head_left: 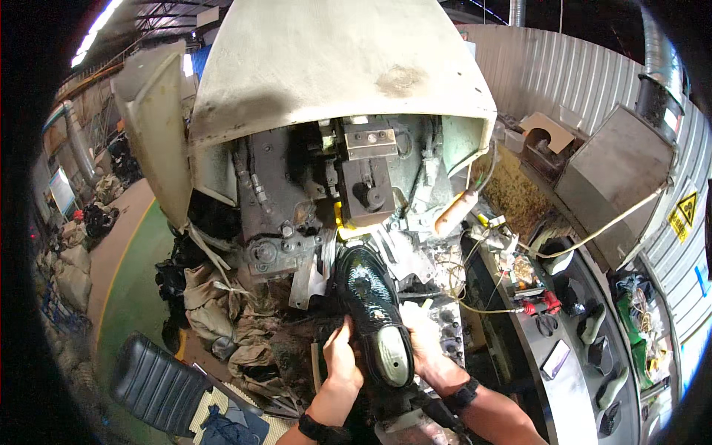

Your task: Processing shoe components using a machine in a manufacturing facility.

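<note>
A glossy black shoe upper (367, 289) with a textured surface lies lengthwise between my hands, its toe end pointing into the machine. It is stretched over a pale green shoe last (392, 354), whose top shows at the end nearest me. My left hand (343, 356) grips the left side of the upper, thumb along its edge. On the opposite side my right hand (421, 337) holds it, with the fingers partly hidden behind the shoe. Just beyond the toe sits the machine's dark metal head block (368, 185), with shiny metal plates (308, 282) flanking it.
A large cream machine hood (334, 59) arches overhead. On the right, a conveyor (582, 356) carries shoe lasts and dark pieces; a phone (555, 359), a red-handled tool (541, 302) and a hanging hose (608, 231) are near it. A black padded chair (156, 382) and crumpled sacks (211, 300) stand left.
</note>
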Demonstrator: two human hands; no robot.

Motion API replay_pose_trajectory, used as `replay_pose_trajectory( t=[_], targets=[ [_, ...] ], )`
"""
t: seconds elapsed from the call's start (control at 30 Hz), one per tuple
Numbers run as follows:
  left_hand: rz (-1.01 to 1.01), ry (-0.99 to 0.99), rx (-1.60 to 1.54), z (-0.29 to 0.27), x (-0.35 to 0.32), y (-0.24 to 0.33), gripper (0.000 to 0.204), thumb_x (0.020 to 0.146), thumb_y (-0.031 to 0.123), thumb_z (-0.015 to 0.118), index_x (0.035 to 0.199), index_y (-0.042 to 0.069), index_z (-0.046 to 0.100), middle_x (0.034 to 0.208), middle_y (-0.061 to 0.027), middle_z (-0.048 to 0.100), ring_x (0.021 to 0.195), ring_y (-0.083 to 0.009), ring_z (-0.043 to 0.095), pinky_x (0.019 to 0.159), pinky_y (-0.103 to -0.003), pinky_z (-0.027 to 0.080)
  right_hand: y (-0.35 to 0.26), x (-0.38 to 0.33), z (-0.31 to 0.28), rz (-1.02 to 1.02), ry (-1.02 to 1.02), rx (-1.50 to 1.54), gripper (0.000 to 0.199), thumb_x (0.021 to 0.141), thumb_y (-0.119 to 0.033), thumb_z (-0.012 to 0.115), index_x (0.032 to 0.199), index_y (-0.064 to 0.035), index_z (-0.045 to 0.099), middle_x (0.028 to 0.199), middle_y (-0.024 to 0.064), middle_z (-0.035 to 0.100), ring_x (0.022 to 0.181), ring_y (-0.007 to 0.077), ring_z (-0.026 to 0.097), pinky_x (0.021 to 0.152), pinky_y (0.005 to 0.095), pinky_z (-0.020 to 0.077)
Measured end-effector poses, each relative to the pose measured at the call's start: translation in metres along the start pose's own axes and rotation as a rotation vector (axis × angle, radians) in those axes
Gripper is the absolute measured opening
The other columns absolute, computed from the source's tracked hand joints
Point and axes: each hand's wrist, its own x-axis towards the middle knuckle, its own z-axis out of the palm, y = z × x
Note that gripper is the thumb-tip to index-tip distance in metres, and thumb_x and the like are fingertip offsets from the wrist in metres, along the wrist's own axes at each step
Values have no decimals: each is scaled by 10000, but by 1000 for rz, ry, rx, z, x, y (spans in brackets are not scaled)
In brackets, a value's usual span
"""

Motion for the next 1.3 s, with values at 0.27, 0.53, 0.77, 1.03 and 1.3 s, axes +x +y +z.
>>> replay_pose_trajectory(
  t=[0.27,0.53,0.77,1.03,1.3],
  targets=[
    [-139,10,-163,-6,41,1,324,1042,245,535,1229,4,645,1207,-113,684,1073,-251,656,956,-411,520,11,34,0,15,-24,-8,60,993,-49,567,1023,-89,600,946,8,604,878,135,593,802,311,530],
    [183,229,-32,-38,75,-42,241,1019,254,615,1042,20,668,1081,-66,695,955,-169,630,875,-330,502,14,34,6,97,14,43,64,986,-101,608,1048,-82,602,948,3,625,890,136,626,808,298,540],
    [369,165,29,-54,95,-73,202,1036,208,592,941,45,666,897,31,667,800,-67,576,741,-252,485,39,59,-32,-55,-26,-109,115,985,-157,661,1045,-74,608,949,-23,621,868,81,591,803,252,497],
    [357,150,108,-50,82,-72,212,1050,210,567,1008,23,659,935,23,667,821,-63,579,751,-254,497,36,46,-30,58,4,-88,276,987,-199,665,1176,-5,615,1078,25,668,951,113,629,854,283,522],
    [293,109,150,-46,75,-61,266,1058,241,551,1086,4,669,973,5,679,860,-73,602,772,-248,499,28,36,-15,36,69,-83,345,995,-256,654,1179,35,634,1028,95,711,848,164,690,730,309,584]
  ],
)
